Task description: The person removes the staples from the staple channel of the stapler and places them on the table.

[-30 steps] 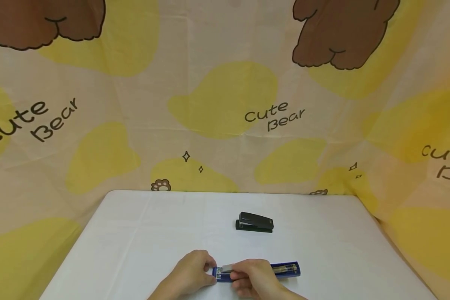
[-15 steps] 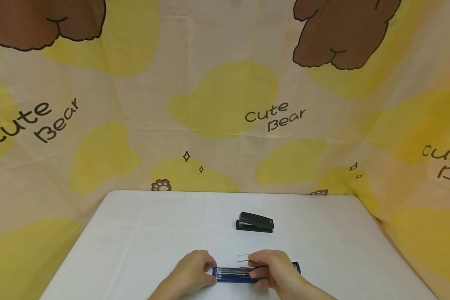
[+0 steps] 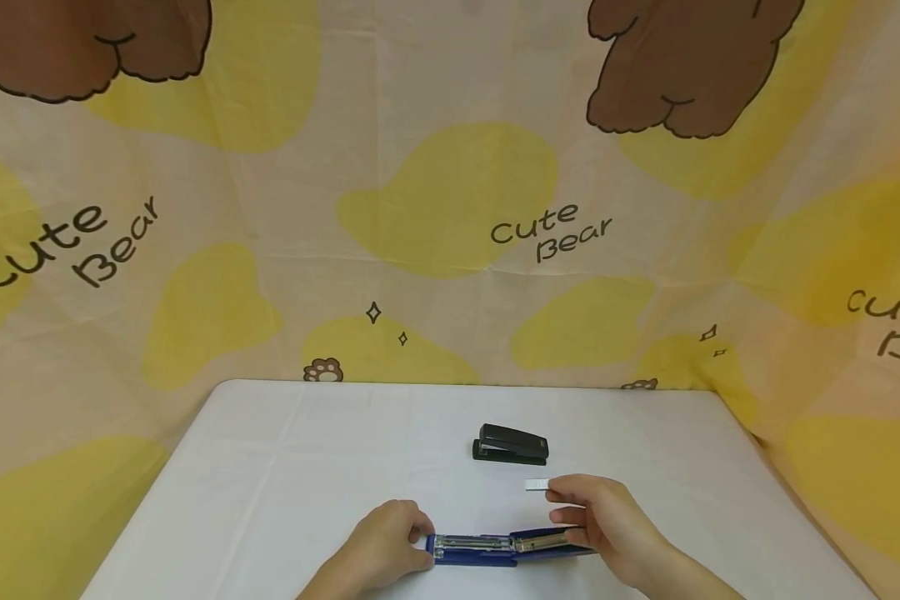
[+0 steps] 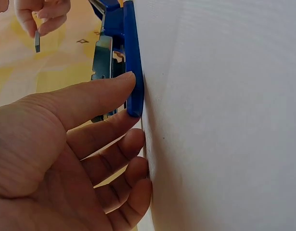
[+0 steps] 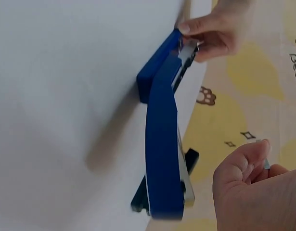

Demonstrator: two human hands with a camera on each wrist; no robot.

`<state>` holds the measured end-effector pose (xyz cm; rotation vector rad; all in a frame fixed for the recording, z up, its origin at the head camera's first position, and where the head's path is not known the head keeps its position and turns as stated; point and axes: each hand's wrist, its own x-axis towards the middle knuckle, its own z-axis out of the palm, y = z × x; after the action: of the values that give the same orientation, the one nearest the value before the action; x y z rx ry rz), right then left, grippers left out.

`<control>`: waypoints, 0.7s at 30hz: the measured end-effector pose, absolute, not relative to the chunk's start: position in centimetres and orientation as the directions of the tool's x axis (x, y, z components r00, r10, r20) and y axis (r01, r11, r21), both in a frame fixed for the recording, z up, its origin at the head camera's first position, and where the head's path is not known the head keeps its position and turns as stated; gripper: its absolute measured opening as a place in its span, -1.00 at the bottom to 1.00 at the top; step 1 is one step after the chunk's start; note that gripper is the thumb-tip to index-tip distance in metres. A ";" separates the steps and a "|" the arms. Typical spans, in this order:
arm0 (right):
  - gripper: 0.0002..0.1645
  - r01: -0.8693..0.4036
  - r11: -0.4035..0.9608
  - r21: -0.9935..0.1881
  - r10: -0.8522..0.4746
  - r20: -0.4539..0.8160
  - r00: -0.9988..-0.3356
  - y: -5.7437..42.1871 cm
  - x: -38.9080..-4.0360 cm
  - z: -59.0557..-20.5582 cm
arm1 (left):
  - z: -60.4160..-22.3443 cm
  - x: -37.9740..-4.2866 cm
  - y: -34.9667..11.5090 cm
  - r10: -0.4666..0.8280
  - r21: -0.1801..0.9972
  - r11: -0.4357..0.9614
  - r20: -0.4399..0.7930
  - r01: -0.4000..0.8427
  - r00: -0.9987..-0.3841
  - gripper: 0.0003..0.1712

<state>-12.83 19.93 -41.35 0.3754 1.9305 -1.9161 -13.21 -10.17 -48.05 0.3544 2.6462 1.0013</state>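
Observation:
A blue stapler (image 3: 476, 557) lies opened out on the white table, its metal magazine exposed and its top arm folded back to the right. My left hand (image 3: 390, 542) pinches the left end of its base between thumb and index finger, as the left wrist view (image 4: 132, 43) also shows. Above and behind the stapler, my right hand (image 3: 607, 521) pinches a small silver strip of staples (image 3: 536, 484) between thumb and index finger. In the right wrist view the raised blue arm (image 5: 162, 149) leans out toward the camera, and the staple strip is mostly hidden by the fingers.
A black stapler (image 3: 512, 445) stands behind the blue one, farther back on the white table (image 3: 330, 442). Past the table's far edge hangs a yellow and beige cloth (image 3: 442, 208) printed with bears.
My right hand has lifted the staple strip from the left part of the stapler and carried it right and away from me. The left hand stays on the base.

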 end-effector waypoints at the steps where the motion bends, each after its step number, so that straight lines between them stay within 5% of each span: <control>1: -0.65 0.453 0.031 -0.891 -0.067 -0.454 -0.888 20.2 -12.9 -41.3 | -48.0 -13.2 -10.2 0.327 0.675 0.727 -0.179 0.126 -0.928 -0.76; 21: -0.72 0.410 0.057 -0.910 0.084 -0.404 -0.911 27.2 -14.9 -42.0 | -48.1 -13.2 -10.0 0.318 0.667 0.736 -0.188 0.118 -0.929 -0.76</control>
<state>-14.93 27.17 -42.02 0.5029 2.0910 -1.9398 -13.16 -10.05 -48.14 0.3409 2.6492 0.9887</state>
